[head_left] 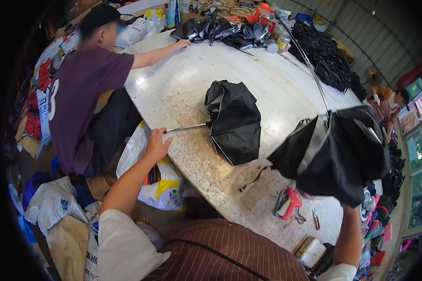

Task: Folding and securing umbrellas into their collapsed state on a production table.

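Observation:
My left hand (158,144) is closed on the end of a thin metal shaft at the table's left edge. That shaft runs right into a half-folded black umbrella (237,122), whose canopy lies on the white table (173,84). At the right, my right hand (351,211) is under a second black umbrella (344,154) with grey-silver panels, holding it up from below. Canopy cloth hides most of those fingers. The second umbrella's long metal shaft (309,65) slants up and away to the far side.
A red-handled glue gun (291,204), small red snips (316,219) and a wrapped block (310,252) lie near me. Black umbrellas (220,32) are heaped at the far edge, with more black cloth (319,56) at far right. A co-worker in purple (91,77) reaches over the table's left side.

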Demonstrator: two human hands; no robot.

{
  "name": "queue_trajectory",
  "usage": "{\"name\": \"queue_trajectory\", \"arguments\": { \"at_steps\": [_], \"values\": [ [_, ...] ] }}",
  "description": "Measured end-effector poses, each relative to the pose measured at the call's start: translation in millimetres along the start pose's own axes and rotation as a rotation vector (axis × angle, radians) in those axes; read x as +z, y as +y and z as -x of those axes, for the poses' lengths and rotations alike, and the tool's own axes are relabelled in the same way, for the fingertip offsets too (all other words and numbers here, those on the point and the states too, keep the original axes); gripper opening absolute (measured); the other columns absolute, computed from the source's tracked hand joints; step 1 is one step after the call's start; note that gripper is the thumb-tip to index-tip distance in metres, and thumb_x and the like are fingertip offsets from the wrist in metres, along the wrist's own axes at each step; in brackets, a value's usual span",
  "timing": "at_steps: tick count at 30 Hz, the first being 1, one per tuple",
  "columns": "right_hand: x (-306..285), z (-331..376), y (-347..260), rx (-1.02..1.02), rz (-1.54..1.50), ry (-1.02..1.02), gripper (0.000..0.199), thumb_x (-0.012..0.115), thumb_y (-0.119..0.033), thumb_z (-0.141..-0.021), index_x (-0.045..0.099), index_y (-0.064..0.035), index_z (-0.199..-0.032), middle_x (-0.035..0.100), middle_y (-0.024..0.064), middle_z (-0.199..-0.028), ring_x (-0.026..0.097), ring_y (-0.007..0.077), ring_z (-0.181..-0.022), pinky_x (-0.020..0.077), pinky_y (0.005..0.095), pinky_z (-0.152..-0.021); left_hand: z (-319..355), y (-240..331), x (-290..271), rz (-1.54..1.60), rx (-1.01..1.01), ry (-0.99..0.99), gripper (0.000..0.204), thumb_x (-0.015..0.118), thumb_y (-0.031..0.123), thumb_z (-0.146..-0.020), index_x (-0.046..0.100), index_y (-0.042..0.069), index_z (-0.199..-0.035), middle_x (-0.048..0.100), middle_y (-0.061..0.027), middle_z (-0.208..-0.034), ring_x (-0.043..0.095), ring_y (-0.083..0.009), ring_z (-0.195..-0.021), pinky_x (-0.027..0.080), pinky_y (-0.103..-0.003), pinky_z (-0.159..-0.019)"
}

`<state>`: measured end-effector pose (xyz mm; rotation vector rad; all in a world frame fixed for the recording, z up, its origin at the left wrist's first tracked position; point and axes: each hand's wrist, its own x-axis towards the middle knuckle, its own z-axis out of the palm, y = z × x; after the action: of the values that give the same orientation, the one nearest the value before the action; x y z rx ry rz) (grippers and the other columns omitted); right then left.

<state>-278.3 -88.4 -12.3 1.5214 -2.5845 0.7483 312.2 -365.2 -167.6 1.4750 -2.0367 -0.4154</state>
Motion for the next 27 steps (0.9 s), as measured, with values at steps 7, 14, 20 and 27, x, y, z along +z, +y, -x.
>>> {"name": "queue_trajectory", "arguments": {
  "at_steps": [7,14,20,27],
  "values": [
    [83.1,-185.9,-172.3,-0.138,-0.450,-0.021,0.045,0.053,-0.008,-0.083,0.049,-0.0017,-0.127,0.056,0.0136,-0.114,0.053,0.0221,-0.097,0.0416,0.0273,-0.081,-55.9,-58.2,25.6,-0.034,0.069,0.258,0.030,0.054,0.008,-0.082,0.054,0.002,-0.111,0.049,-0.0159,-0.119,0.047,-0.0326,-0.107,0.031,-0.040,-0.100],
    [223.8,-384.7,-235.2,-0.043,-0.134,0.127,0.035,0.047,-0.012,-0.081,0.058,0.0061,-0.109,0.061,0.0247,-0.106,0.059,0.0392,-0.094,0.0466,0.0377,-0.079,-81.6,-45.1,16.9,-0.188,0.029,0.210,0.028,0.048,0.001,-0.081,0.056,0.005,-0.108,0.048,-0.0123,-0.122,0.044,-0.0295,-0.113,0.027,-0.039,-0.102],
    [300.0,-465.2,-301.2,-0.076,0.257,-0.111,0.041,0.044,-0.015,-0.084,0.051,0.0045,-0.119,0.058,0.0227,-0.113,0.057,0.0365,-0.099,0.0456,0.0370,-0.082,-88.5,-39.8,11.0,-0.170,-0.026,0.133,0.031,0.048,0.000,-0.078,0.057,0.007,-0.106,0.047,-0.0115,-0.124,0.042,-0.0290,-0.117,0.023,-0.045,-0.104],
    [296.2,-418.2,-280.4,-0.394,0.089,-0.142,0.039,0.056,-0.013,-0.083,0.051,0.0012,-0.119,0.056,0.0208,-0.116,0.055,0.0329,-0.101,0.0448,0.0379,-0.088,-88.4,-40.0,12.3,-0.167,-0.026,0.084,0.035,0.047,-0.002,-0.076,0.058,0.009,-0.106,0.046,-0.0107,-0.127,0.040,-0.0289,-0.121,0.020,-0.046,-0.106]
  ]
}}
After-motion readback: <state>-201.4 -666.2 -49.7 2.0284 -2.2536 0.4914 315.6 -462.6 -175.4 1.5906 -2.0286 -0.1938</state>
